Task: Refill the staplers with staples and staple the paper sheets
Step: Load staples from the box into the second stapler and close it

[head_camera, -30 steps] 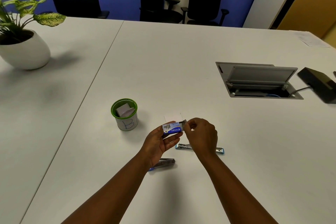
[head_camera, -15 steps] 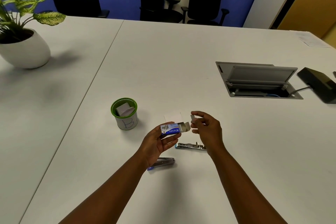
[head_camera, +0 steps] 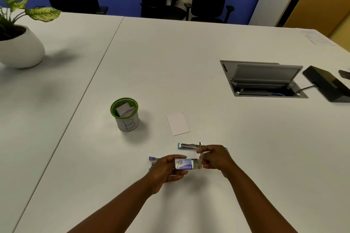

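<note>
The left hand (head_camera: 166,170) grips a small staple box (head_camera: 183,164) above the bench (head_camera: 189,81); the right hand (head_camera: 216,159) pinches a staple strip (head_camera: 201,154) at its open end.

The white cup with the green rim (head_camera: 126,115) has a big letter "B" on its side, drawn in blue pen. The small blue and white staple box (head_camera: 183,164) has printing on it, but it is too blurry and too small to read. The left hand (head_camera: 164,170) holds this box. A sheet of paper (head_camera: 318,38) lies at the far right of the table, and any marks on it are too faint to read.
</note>
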{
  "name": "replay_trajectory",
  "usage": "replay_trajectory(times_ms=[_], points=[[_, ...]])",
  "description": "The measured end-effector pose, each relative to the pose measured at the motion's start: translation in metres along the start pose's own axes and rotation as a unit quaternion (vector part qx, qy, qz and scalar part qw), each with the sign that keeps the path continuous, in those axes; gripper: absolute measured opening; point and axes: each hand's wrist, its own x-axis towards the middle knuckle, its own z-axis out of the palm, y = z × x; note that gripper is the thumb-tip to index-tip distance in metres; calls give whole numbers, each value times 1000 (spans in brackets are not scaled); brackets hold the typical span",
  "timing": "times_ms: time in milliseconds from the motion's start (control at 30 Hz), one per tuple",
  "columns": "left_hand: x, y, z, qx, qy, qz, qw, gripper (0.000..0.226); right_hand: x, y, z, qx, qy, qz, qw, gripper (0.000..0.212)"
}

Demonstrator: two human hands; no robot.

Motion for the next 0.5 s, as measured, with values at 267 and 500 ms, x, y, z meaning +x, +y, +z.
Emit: replay_trajectory(times_ms=[267,500], points=[[9,-35,3,113,85,-58,988,27,4,22,-6,-2,-13,-41,999,23],[15,-28,2,136,102,-55,984,23,12,21,-4,47,-31,-59,997,25]])
